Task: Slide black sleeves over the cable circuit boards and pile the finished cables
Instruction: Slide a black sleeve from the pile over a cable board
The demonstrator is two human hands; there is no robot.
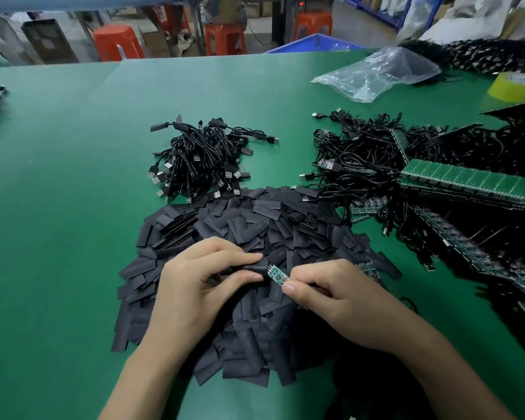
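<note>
Green matting covers the big work table [58, 177] I am looking down on, and orange plastic stools [115, 40] stand on the floor behind it. Close to me lies a wide heap of flat black sleeves [255, 225], and both hands are over it.

The left hand [194, 286] pinches one black tube sleeve [250, 266] between its thumb and first finger; the other fingers are curled under. The right hand [340, 298] pinches the right end of a small green circuit board [277, 274] with thumb and first finger, and the thumb nail faces up at me. The board sits in the gap between the two hands, slanting down to the right. The open end of the sleeve touches the board's left end, and most of the board is bare. I cannot tell if the board's tip is inside the sleeve.

Behind the heap is a pile of black cables with sleeves on [200, 159], silver plugs sticking out. To the right of it sits a messy tangle of black cables with bare boards [358, 153], just beside long green board strips [467, 180]. Farther back — near the table's far right — lie a clear plastic bag [376, 74] and a roll of yellow tape [514, 86].
</note>
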